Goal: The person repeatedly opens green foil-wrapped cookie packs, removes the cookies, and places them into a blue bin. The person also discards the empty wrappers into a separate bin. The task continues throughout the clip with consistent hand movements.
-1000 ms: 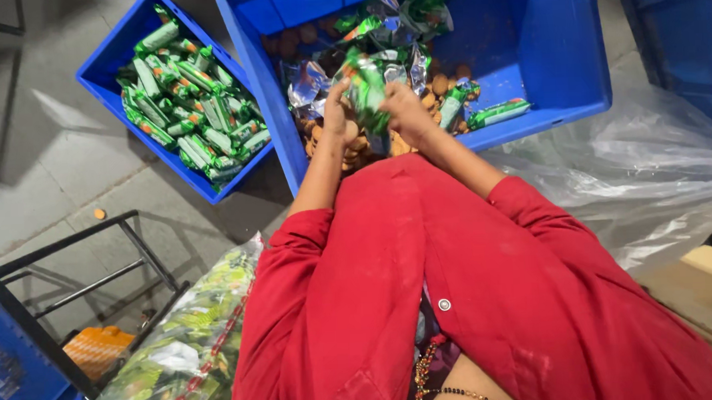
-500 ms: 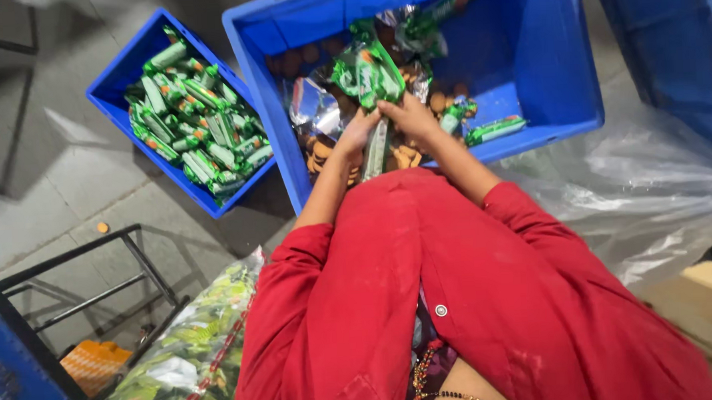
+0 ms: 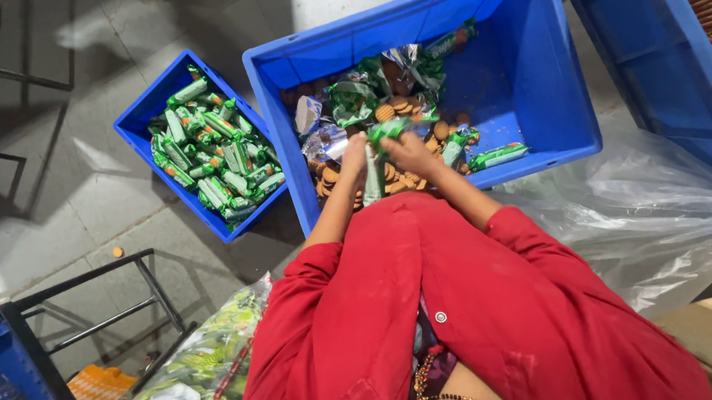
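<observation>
The red garment [image 3: 457, 315] fills the near field at 6 o'clock, both sleeves reaching toward 12 o'clock. A beaded necklace [image 3: 444, 388] shows at the bottom edge. At 7 o'clock of the garment lies a clear bag of green wrappers [image 3: 195, 367], and beyond it at 8 o'clock stand a black metal frame [image 3: 97, 315] and the corner of a dark blue crate [image 3: 20, 383].

The left hand [image 3: 354, 156] and the right hand [image 3: 410, 151] meet over the near wall of the large blue crate [image 3: 526, 72]. Both hands are closed on one green biscuit packet [image 3: 381, 143]: the right hand grips its upper end, the left hand grips just beside it at 9 o'clock, and the wrapper's loose tail hangs down toward 6 o'clock between the wrists. The packet is inside the crate's outline, above a layer of loose round biscuits [image 3: 392, 110].

Inside the crate, torn silver and green wrappers [image 3: 351, 96] lie at 11 o'clock of the hands. A sealed green packet [image 3: 498, 155] lies at 3 o'clock of the hands, near the front wall.

A clear plastic sheet [image 3: 645, 211] spreads at 4 o'clock of the crate. A small blue crate [image 3: 140, 121] filled with sealed green packets [image 3: 210, 154] stands at 9 o'clock, just beside the large crate. A third blue crate [image 3: 662, 59] stands at 2 o'clock.
</observation>
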